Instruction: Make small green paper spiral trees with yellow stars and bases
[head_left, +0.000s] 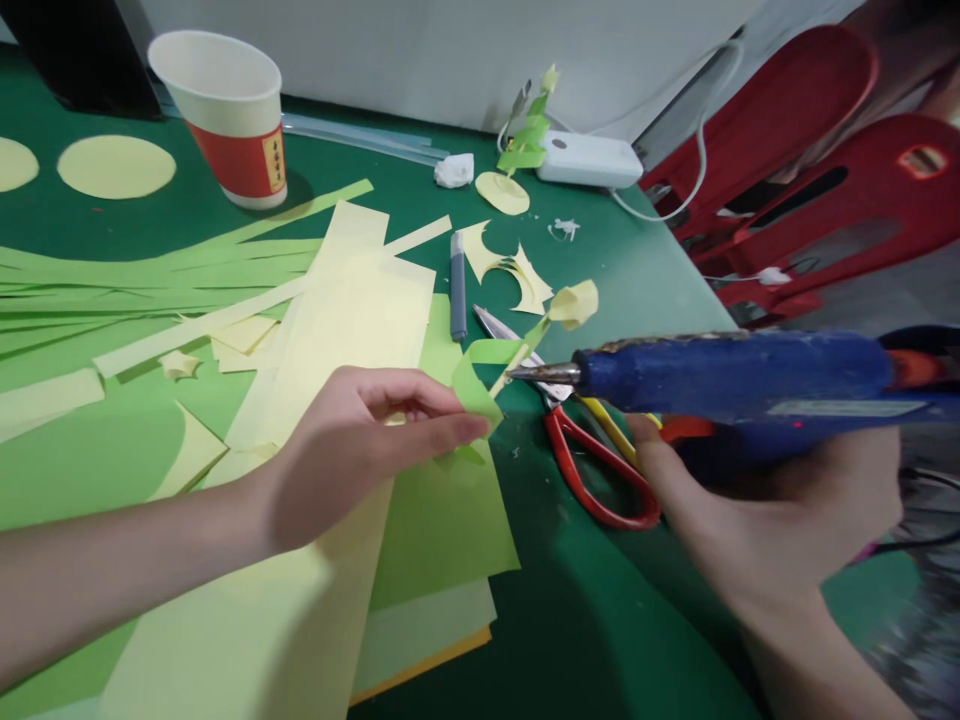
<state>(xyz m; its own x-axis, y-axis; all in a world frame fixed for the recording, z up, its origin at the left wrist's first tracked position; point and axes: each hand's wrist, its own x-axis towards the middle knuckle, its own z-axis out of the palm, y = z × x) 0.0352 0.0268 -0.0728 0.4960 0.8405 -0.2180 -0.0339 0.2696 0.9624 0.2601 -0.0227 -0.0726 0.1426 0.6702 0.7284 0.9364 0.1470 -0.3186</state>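
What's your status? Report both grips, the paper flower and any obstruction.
Left grip pinching green paper strip. Right grip holding blue hot glue gun, nozzle at stem of paper flower. Scissors lie behind nozzle, possibly in the way.

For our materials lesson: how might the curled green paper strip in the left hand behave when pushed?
The curled green paper strip likely flexes readily, since it bends near the left hand. Its thinness suggests little weight.

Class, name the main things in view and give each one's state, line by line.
Near flower: pinched by left hand
Glue gun: held in right hand, tip close to flower stem
Far flower: upright on round base
Scissors: lying, partly hidden
Cup: upright
Grey stick: lying flat
Green strips: cut, loose
Yellow discs: lying flat
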